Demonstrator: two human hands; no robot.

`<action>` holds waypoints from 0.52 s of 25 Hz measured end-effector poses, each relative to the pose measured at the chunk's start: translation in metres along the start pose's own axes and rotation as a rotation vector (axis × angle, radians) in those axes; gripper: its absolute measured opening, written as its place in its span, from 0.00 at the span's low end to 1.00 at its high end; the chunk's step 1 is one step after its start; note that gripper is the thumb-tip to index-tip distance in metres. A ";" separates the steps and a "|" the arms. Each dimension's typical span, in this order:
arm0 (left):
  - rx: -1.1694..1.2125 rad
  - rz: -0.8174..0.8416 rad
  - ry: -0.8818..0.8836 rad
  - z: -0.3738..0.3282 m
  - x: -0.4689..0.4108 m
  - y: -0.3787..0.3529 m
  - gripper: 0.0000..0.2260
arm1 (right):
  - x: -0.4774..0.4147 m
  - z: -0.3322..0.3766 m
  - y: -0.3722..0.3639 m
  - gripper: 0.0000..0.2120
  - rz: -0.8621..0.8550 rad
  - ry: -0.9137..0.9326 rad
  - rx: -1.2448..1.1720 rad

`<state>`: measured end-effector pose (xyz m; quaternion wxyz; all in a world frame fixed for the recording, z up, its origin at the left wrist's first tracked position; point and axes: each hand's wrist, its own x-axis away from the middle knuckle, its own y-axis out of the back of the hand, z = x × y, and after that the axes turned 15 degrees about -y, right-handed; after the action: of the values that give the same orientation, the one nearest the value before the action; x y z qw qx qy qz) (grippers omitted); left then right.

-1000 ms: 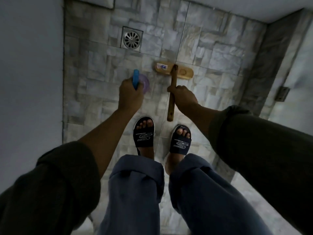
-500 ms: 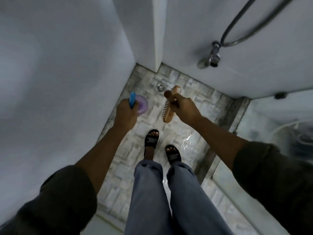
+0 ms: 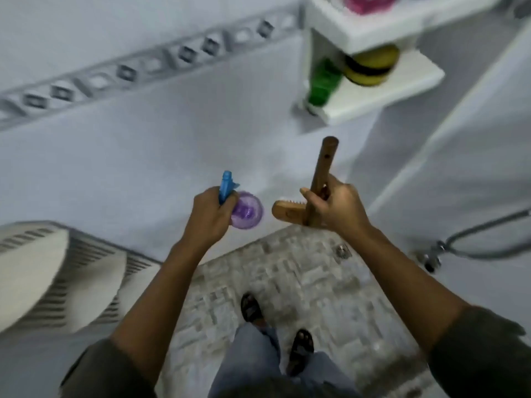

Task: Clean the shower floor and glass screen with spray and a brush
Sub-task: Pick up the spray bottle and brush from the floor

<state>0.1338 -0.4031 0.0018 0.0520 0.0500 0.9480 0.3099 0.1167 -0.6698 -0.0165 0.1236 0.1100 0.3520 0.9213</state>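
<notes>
Gripping the spray bottle (image 3: 245, 211), the left hand (image 3: 208, 218) stays clear of the right hand (image 3: 334, 203), fisted round the brush (image 3: 310, 196) handle, both lifted above the shower floor (image 3: 287, 277). No foam shows; scrubbing seems mostly ahead, the glass screen unseen.

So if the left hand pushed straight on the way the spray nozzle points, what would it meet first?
Probably the white wall: the left hand aims the spray bottle up at it, nothing between. Depth is unclear.

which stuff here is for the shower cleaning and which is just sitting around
For the job: spray bottle in the left hand; wooden brush in the right hand; tiled floor.

Just there: green bottle, yellow sponge, shelf, shower hose.
</notes>
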 end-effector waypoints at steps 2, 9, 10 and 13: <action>-0.010 -0.150 0.040 0.000 0.019 0.054 0.11 | 0.000 0.050 -0.017 0.17 0.025 0.083 -0.038; -0.100 -0.622 0.246 0.046 0.081 0.229 0.13 | 0.034 0.247 -0.139 0.16 0.344 0.417 -0.184; -0.107 -0.665 0.262 0.055 0.089 0.246 0.13 | 0.038 0.267 -0.156 0.15 0.370 0.451 -0.197; -0.139 -0.804 0.335 0.089 0.121 0.295 0.10 | 0.061 0.326 -0.210 0.14 0.472 0.514 -0.267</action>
<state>0.0440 -0.0988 0.0973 0.0174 -0.3774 0.8643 0.3320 0.1850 -0.2972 0.0859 -0.1715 -0.0640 0.2134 0.9597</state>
